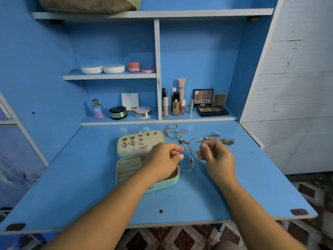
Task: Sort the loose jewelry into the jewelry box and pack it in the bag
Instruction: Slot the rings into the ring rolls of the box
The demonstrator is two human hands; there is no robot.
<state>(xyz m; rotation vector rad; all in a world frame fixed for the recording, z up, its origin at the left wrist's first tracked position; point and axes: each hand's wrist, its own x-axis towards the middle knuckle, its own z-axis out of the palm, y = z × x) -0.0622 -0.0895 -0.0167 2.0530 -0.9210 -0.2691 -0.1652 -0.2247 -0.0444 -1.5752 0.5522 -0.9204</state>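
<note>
Blue laminate fills nearly the whole frame: a tall blue cabinet with white-edged shelves (108,76) and, hinged out from it, a broad blue fold-down desktop (81,177) that spans the lower half. A white slatted wall (297,105) stands along the right edge, and a brown and red patterned tile floor (180,239) shows at the bottom. An olive cushion (86,4) lies on the top shelf at upper left. Bottles, compacts and a dark eyeshadow palette marked MATTE (203,98) line the lower shelves.

At the centre of the desktop a mint-green jewelry box (162,186) lies open, earrings pinned to its cream lid pad (126,151). Gold and silver loose jewelry (180,136) is scattered just right of and behind the box.

The left hand (162,159) hovers over the box's right half, fingers curled, thumb and forefinger tip to tip; whether they pinch anything is too fine to tell. The right hand (216,157), just right of centre, pinches a thin silver wire bangle (193,140) lifted off the surface.
</note>
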